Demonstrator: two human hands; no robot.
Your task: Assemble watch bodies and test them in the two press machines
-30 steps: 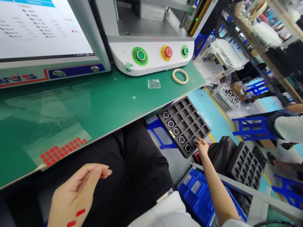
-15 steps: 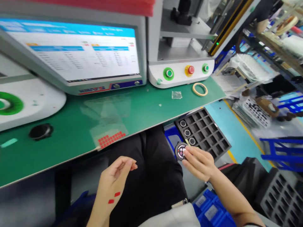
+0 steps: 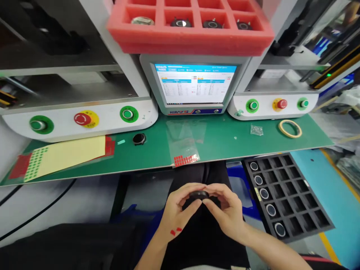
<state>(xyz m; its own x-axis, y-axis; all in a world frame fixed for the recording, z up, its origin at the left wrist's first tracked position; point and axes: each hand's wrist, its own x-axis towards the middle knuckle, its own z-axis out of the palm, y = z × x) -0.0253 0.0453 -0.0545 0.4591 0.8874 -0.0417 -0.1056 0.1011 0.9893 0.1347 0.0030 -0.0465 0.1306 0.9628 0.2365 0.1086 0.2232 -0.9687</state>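
A dark round watch body (image 3: 198, 194) is held edge-on above my lap. My left hand (image 3: 180, 208) is closed on its left side and my right hand (image 3: 227, 210) on its right, with both thumb tips meeting at the near edge. Its face is hidden from me. Two small red stickers (image 3: 176, 231) are on my left wrist. In front of my hands, a clear sheet with red stickers (image 3: 185, 160) lies at the edge of the green bench (image 3: 152, 159). Another black watch body (image 3: 139, 139) rests farther left on the bench.
A black foam tray (image 3: 284, 195) with several watch bodies in its left column is at my right. A red foam tray (image 3: 191, 43) sits above the screen (image 3: 197, 88). Button panels (image 3: 84, 120) flank it. A tape roll (image 3: 290, 129) and a yellow sticker sheet (image 3: 67, 155) lie on the bench.
My right hand has brought the watch body from beside the black tray to my lap, where my left hand now also grips it. The view has turned left.
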